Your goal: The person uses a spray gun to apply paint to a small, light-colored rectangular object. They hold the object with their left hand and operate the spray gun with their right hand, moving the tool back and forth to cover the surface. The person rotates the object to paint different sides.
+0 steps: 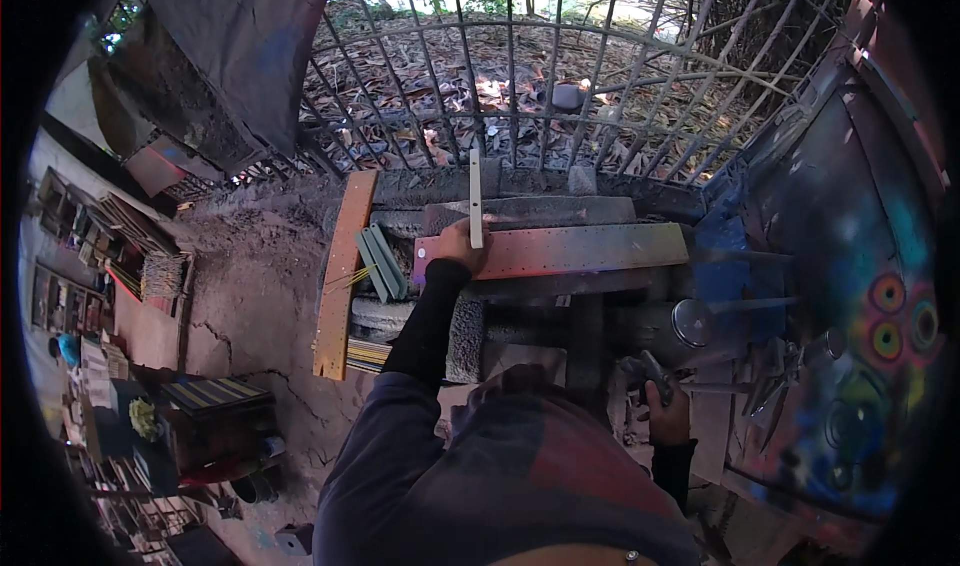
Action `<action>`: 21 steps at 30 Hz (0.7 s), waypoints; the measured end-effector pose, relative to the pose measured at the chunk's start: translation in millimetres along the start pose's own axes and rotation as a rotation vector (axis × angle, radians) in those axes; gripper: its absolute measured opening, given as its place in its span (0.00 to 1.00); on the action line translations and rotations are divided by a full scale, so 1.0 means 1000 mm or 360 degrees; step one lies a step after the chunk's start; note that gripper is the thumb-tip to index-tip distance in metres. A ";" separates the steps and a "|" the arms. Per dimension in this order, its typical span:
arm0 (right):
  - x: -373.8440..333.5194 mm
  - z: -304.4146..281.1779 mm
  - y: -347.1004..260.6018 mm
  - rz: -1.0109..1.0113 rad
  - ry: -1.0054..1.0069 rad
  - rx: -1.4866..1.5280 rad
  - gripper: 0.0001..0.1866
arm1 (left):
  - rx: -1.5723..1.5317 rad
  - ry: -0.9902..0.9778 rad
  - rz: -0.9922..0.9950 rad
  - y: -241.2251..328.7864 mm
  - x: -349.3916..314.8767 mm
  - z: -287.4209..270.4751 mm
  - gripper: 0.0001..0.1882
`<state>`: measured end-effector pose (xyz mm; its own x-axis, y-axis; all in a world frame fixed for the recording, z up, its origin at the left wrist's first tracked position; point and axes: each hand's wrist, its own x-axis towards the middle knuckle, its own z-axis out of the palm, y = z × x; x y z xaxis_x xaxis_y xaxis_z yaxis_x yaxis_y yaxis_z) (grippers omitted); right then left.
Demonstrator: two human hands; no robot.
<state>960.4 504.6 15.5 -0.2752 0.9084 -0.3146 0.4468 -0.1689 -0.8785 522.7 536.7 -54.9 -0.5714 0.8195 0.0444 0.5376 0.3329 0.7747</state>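
Note:
My left hand (456, 246) is closed on a narrow pale wooden strip (476, 191) with small holes along it. The strip points away from me, its near end passing over a long pinkish-red board (590, 250) dotted with holes. At the right, my right hand (668, 415) is wrapped around a dark metal spray gun (642, 371), partly hidden by the fingers. Left of my left arm lie several grey-green strips (383, 264), with thin yellow strands beside them. A long orange board (345, 276) lies further left.
A barred metal fence (510, 86) runs along the far side. A paint-spattered panel (870, 346) rises at the right. Near the right hand sits a round silver-topped container (691, 322). A striped stack (217, 394) and crowded shelves (70, 301) are at the left.

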 end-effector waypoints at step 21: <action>-0.005 0.003 -0.006 0.0047 -0.0014 -0.0003 0.16 | 0.0867 -0.0415 0.0237 -0.032 0.007 -0.053 0.57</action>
<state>956.3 499.9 20.9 -0.2694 0.8996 -0.3438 0.4565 -0.1950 -0.8681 468.7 507.0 -46.6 -0.3327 0.9395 -0.0815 0.8782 0.3402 0.3362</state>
